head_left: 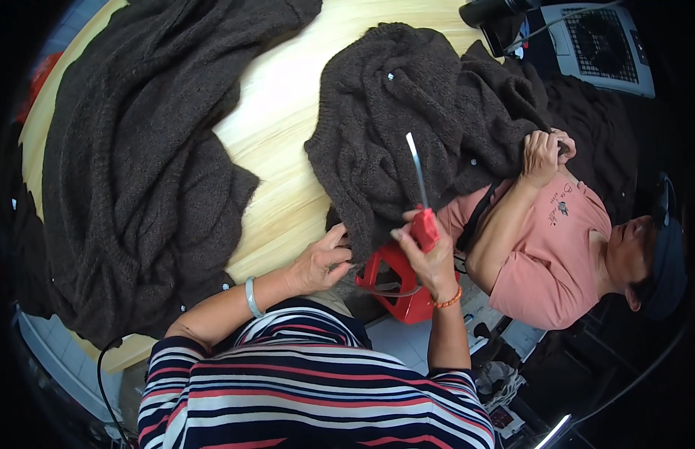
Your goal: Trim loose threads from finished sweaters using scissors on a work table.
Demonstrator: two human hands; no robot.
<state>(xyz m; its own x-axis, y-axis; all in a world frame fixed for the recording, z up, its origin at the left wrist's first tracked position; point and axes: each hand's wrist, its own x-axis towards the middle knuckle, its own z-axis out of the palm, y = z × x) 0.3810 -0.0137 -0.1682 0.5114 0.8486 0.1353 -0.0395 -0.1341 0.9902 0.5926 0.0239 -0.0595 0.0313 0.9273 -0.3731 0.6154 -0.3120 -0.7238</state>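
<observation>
A dark brown knitted garment (pixel 392 112) lies bunched on the pale wooden table in front of me, with small shiny spots on it. My left hand (pixel 325 262) is closed at its near lower edge, thumb and fingers pinching the knit. In my right hand (pixel 430 254) is a red-handled tool (pixel 424 228) with a long narrow metal blade. The blade points up and away across the garment; I cannot tell whether it touches the knit.
A larger dark brown knit piece (pixel 138 165) covers the table's left side. At right, a person in a pink shirt (pixel 542 262) grips brown knit with their hands. A red plastic stool (pixel 411 307) stands below the table edge. A white fan-like appliance (pixel 598 45) sits far right.
</observation>
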